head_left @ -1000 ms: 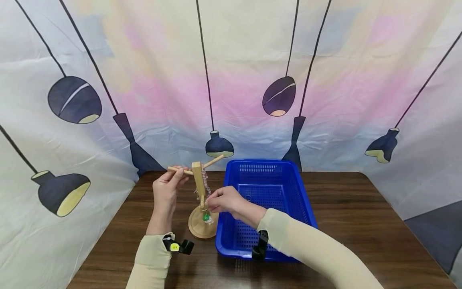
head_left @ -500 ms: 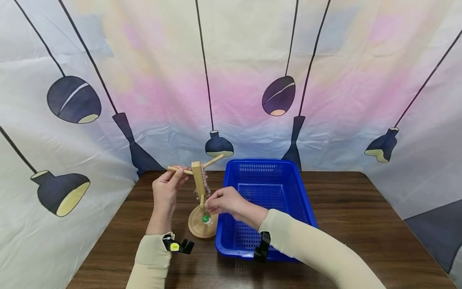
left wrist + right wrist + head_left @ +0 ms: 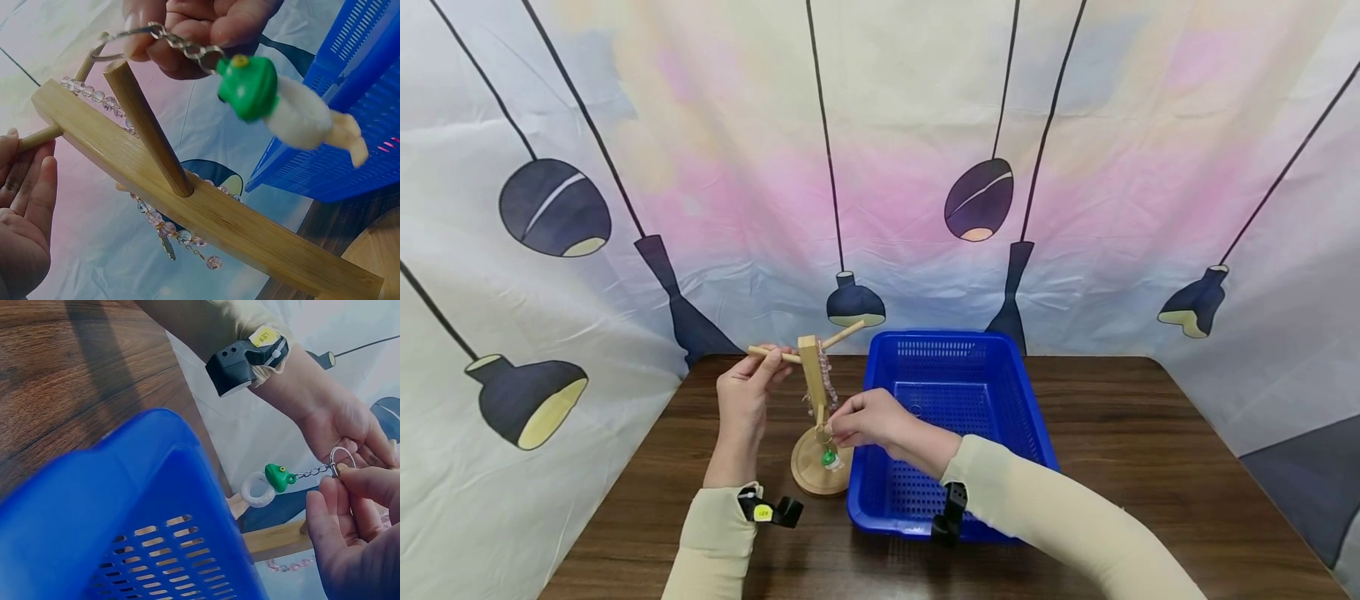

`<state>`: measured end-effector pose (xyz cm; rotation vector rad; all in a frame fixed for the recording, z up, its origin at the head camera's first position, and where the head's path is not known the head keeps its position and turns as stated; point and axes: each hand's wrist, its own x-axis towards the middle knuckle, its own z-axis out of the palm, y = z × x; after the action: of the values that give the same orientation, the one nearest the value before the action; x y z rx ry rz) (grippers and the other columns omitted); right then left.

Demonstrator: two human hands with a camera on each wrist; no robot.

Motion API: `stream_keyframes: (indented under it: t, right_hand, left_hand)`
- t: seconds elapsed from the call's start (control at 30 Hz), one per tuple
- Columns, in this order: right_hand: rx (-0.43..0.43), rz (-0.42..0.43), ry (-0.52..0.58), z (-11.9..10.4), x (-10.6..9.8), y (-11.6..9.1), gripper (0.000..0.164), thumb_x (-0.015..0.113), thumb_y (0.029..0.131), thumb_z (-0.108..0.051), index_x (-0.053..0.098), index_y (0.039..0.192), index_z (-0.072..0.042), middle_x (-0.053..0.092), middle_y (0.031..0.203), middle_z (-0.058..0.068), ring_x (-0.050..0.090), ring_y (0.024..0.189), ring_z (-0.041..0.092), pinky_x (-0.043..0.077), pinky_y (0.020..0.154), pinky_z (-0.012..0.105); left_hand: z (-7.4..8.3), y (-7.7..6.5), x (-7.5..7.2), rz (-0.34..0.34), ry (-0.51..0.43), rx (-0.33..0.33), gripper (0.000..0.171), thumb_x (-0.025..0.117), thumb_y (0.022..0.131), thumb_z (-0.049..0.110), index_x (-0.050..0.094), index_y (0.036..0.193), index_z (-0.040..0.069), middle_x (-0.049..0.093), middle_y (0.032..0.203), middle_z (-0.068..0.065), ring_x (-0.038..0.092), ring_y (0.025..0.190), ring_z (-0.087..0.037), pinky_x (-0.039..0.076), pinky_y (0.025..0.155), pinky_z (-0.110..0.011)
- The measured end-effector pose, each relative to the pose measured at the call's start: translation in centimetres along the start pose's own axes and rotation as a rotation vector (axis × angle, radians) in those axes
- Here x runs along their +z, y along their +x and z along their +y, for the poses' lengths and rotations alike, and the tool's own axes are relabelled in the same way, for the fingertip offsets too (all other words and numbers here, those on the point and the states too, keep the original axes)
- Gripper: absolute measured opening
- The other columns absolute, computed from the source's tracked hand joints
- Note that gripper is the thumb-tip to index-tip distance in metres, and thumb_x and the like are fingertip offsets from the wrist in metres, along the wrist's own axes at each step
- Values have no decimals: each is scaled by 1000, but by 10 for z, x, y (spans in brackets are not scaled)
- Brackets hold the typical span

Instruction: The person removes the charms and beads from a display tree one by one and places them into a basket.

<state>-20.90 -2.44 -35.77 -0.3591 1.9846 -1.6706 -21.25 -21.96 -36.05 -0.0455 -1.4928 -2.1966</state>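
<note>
A wooden stand with pegs (image 3: 814,375) rises from a round base on the table. My left hand (image 3: 747,396) pinches its left upper peg between thumb and fingers. In my right hand (image 3: 868,417), thumb and fingertips pinch the metal ring (image 3: 342,460) of a keychain. From its short chain hangs a green frog-head charm (image 3: 250,89) with a white part and a pale end piece below. The ring is right at the tip of a front peg (image 3: 147,125) in the left wrist view. Strands of clear and pink beads (image 3: 165,228) hang on the stand behind that peg.
A blue perforated plastic basket (image 3: 1037,425) stands just right of the stand, under my right forearm. A small ring-like item (image 3: 915,411) lies inside it. The dark wood table (image 3: 1120,450) ends at a printed fabric backdrop (image 3: 910,167).
My right hand and the keychain have shifted very slightly down toward me at the front peg. The left hand keeps its hold on the left peg.
</note>
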Motion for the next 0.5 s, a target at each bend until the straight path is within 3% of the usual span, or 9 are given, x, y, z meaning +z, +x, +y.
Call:
stream_keyframes:
  t: [0.33, 0.5]
  right_hand:
    - [-16, -22, 24, -16, -9, -2, 17, 70, 92, -1, 72, 105, 11, 77, 99, 15, 70, 72, 8, 67, 82, 33]
    - [-11, -24, 25, -23, -17, -3, 17, 69, 93, -1, 72, 106, 10, 76, 107, 18, 70, 74, 9, 67, 84, 34]
  left_hand:
    - [1, -1, -1, -4, 14, 2, 23, 65, 99, 0, 77, 86, 16, 79, 85, 6, 76, 81, -4, 64, 74, -16]
    - [0, 0, -1, -9, 21, 3, 21, 65, 99, 1, 77, 88, 14, 79, 85, 6, 76, 82, -4, 64, 74, -16]
